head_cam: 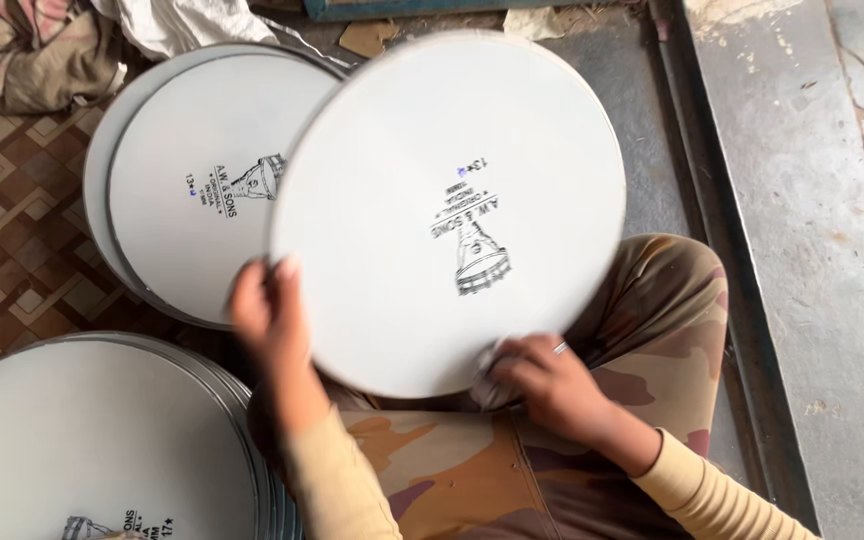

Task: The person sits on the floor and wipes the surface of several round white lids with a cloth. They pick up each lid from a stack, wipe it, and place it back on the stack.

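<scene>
Patterned brown floor (pixel 12 230) on the left, grey concrete slab (pixel 802 200) on the right; person sits between, camouflage trousers (pixel 652 330) in view. Head view: large white round disc (pixel 447 210) with a printed black emblem is held tilted over the lap. Left hand (pixel 267 310) is clamped on its lower-left rim, fingers curled over the edge. Right hand (pixel 542 380) is closed on a small cloth (pixel 487 385) pressed against the disc's bottom edge. Stack of white discs (pixel 177 180) lies behind, another stack (pixel 92 440) lower left.
</scene>
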